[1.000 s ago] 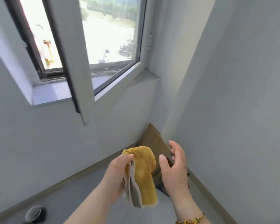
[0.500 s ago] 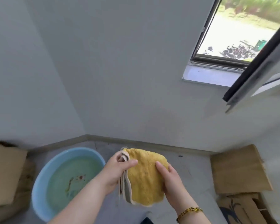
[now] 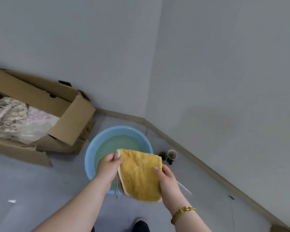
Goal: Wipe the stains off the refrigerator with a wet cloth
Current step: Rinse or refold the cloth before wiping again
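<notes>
Grey matte walls meet in a corner above a smooth grey floor (image 3: 40, 185). Both hands hold a folded yellow terry cloth (image 3: 139, 174) over a round blue plastic basin (image 3: 90, 148) of cloudy water: the left hand (image 3: 108, 166) pinches its top corner, and the right hand (image 3: 167, 178) grips its right edge, thumb on the nap. An open cardboard box (image 3: 70, 111) of crumpled fabric lies to the left, and two small cups (image 3: 172, 154) stand just right of the basin.

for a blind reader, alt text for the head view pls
A left hand and right hand hold a folded yellow cloth over a blue basin of water on the floor. An open cardboard box lies to its left, two small cups to its right.
</notes>
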